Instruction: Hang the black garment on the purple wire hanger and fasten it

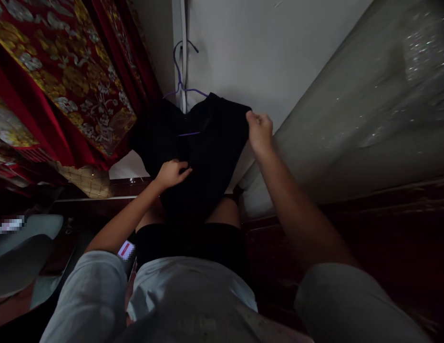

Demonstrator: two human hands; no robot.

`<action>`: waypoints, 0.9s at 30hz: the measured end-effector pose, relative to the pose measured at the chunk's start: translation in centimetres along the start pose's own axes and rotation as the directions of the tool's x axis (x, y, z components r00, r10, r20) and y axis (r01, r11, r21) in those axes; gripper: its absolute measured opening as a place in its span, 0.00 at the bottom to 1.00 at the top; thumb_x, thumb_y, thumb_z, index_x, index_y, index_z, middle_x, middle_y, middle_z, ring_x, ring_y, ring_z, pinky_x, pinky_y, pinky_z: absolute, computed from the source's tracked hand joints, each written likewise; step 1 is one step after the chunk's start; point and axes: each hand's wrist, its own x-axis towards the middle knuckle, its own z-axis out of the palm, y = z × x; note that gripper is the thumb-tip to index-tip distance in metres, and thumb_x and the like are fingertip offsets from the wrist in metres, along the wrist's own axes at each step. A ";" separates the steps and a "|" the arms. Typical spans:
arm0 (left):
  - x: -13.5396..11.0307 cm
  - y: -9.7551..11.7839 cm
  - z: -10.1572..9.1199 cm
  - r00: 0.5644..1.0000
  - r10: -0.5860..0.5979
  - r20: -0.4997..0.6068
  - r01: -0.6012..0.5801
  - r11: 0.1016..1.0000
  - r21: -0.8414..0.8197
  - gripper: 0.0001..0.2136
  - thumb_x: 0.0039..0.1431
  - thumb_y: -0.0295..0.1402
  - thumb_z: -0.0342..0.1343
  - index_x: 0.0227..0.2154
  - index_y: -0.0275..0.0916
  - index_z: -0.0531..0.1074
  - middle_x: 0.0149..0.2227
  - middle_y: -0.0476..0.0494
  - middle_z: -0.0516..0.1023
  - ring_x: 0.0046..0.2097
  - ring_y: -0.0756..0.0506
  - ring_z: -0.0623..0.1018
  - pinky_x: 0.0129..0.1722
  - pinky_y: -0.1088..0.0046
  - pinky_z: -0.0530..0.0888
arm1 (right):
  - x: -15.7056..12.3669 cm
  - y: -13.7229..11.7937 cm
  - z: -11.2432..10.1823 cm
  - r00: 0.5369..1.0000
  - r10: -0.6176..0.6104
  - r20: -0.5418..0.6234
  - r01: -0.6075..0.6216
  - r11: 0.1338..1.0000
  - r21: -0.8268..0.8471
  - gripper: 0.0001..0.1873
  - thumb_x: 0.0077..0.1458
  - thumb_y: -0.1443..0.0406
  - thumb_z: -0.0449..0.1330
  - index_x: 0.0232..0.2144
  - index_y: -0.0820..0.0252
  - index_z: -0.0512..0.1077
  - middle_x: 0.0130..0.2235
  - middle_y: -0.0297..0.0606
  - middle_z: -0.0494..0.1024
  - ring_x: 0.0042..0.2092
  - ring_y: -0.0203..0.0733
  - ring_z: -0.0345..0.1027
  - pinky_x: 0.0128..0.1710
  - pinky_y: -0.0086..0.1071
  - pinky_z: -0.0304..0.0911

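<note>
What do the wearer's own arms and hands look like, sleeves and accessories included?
Left hand and right hand: bare, no gloves, no rings or watch visible. Forearms uncovered. Left sleeve: loose, pale grey-blue, ending near the elbow. Right sleeve: similar length, looks darker grey in the dim light. No markings or cables visible on either arm.

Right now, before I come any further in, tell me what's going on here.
A person is handling a dark garment that sits on a purple hanger in front of a pale wall. The right hand pinches the garment's outer edge near the shoulder; the left hand is at its front, lower down, its grip unclear. The hanger's lower bar shows at the neckline. Patterned red cloth hangs to the left.
</note>
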 end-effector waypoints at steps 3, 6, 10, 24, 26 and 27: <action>-1.1 1.2 2.3 0.954 -0.067 -0.294 -0.004 0.973 -0.232 0.16 0.65 0.40 0.54 0.23 0.39 0.67 0.22 0.50 0.67 0.30 0.47 0.71 0.34 0.71 0.66 | -2.8 -1.3 0.5 0.996 0.009 -0.094 -0.015 0.998 -0.066 0.24 0.56 0.53 0.66 0.50 0.57 0.68 0.54 0.48 0.73 0.55 0.52 0.69 0.59 0.55 0.64; -1.9 3.7 4.6 0.780 -0.289 -0.555 0.007 0.891 -0.454 0.15 0.60 0.36 0.57 0.21 0.39 0.62 0.20 0.53 0.62 0.26 0.50 0.66 0.31 0.73 0.64 | -9.6 -4.7 1.8 1.000 -0.018 0.007 0.017 0.996 0.090 0.18 0.57 0.58 0.64 0.49 0.57 0.69 0.53 0.46 0.74 0.53 0.50 0.70 0.56 0.50 0.66; -3.3 7.8 5.8 0.581 -0.523 -0.624 -0.070 0.731 -0.679 0.07 0.59 0.35 0.61 0.35 0.39 0.70 0.31 0.50 0.72 0.31 0.50 0.73 0.32 0.75 0.70 | -19.7 -8.5 2.8 0.983 0.076 0.164 -0.118 0.958 0.262 0.12 0.59 0.58 0.63 0.44 0.55 0.73 0.46 0.42 0.78 0.48 0.47 0.72 0.50 0.42 0.70; -5.8 11.0 2.9 0.715 -0.498 -0.491 -0.089 0.631 -0.771 0.13 0.68 0.36 0.60 0.53 0.41 0.79 0.44 0.42 0.83 0.33 0.50 0.76 0.35 0.73 0.74 | -21.9 -9.9 -0.2 0.934 0.009 0.357 -0.168 0.894 0.415 0.13 0.62 0.60 0.61 0.48 0.54 0.74 0.45 0.40 0.77 0.44 0.42 0.74 0.41 0.35 0.72; -5.8 11.4 2.7 0.717 -0.512 -0.473 -0.080 0.613 -0.786 0.12 0.67 0.35 0.60 0.50 0.40 0.80 0.44 0.42 0.84 0.35 0.49 0.79 0.37 0.73 0.75 | -21.8 -10.3 -0.4 0.929 -0.001 0.370 -0.161 0.899 0.408 0.10 0.61 0.60 0.61 0.44 0.55 0.74 0.42 0.40 0.77 0.42 0.42 0.74 0.40 0.35 0.72; -5.9 11.5 2.7 0.717 -0.521 -0.462 -0.079 0.598 -0.798 0.10 0.67 0.35 0.61 0.48 0.40 0.81 0.42 0.42 0.84 0.37 0.49 0.80 0.38 0.73 0.76 | -21.7 -10.4 -0.6 0.926 -0.006 0.377 -0.159 0.901 0.404 0.09 0.61 0.59 0.61 0.42 0.55 0.74 0.41 0.39 0.77 0.42 0.42 0.73 0.40 0.35 0.71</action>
